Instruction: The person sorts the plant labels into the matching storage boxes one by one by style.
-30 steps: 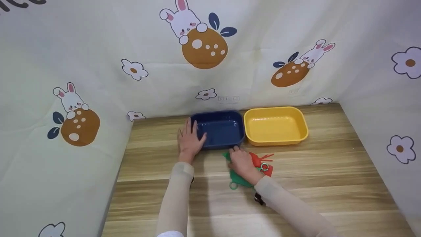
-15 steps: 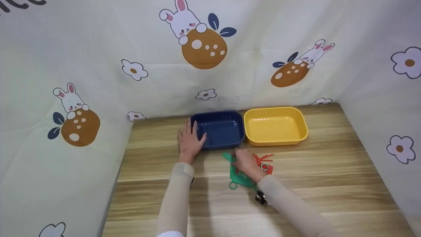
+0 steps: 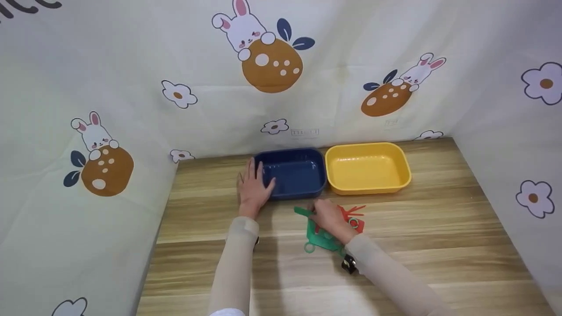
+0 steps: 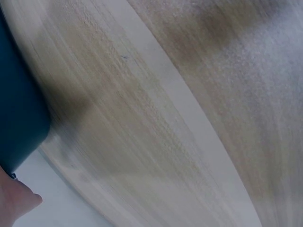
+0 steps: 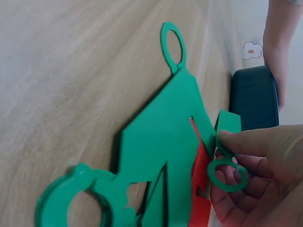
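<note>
Right wrist: the right hand has a small green piece pinched, its open ring hanging beside the larger green shape and red piece; a low sideways pull could snag and drag them! Left wrist: wood-grained counter, blue tray. Head: pieces mid-counter, just short of that tray at the far edge; the left hand lies at its left rim, fingers spread straight; rabbit-printed cloth hems three sides.

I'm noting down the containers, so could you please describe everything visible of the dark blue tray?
The dark blue tray is shallow, open-topped and rectangular with rounded corners, glossy like plastic. It stands upright on the wood-grained table, immediately left of the yellow tray; the left hand rests spread over its left rim.
</note>
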`<state>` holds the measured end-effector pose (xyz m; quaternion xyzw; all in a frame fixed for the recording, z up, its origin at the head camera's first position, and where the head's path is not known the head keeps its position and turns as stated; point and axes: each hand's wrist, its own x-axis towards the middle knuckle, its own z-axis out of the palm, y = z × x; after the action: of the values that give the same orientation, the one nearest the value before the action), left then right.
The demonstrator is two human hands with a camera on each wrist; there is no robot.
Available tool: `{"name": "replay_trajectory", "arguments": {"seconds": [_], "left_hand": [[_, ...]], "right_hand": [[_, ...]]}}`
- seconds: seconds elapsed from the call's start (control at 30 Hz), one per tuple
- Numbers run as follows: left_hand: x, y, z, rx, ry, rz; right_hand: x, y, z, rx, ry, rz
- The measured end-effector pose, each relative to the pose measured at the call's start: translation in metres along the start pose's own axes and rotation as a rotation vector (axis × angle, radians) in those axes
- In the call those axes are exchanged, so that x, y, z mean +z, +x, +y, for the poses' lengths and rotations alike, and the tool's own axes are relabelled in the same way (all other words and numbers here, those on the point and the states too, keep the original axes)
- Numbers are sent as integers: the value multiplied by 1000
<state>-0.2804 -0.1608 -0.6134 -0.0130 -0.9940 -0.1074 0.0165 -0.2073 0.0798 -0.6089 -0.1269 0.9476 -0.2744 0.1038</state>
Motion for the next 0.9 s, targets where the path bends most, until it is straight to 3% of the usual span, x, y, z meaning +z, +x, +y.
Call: {"name": "replay_trajectory", "arguments": {"seconds": [0.37,0.9], "left_hand": [[1,1,-1,8,-3,5],[1,2,-2,1,36,-38]], "right_hand": [[-17,-3,-2,16,148,8],[-52,2,1,30,393,-11]]}}
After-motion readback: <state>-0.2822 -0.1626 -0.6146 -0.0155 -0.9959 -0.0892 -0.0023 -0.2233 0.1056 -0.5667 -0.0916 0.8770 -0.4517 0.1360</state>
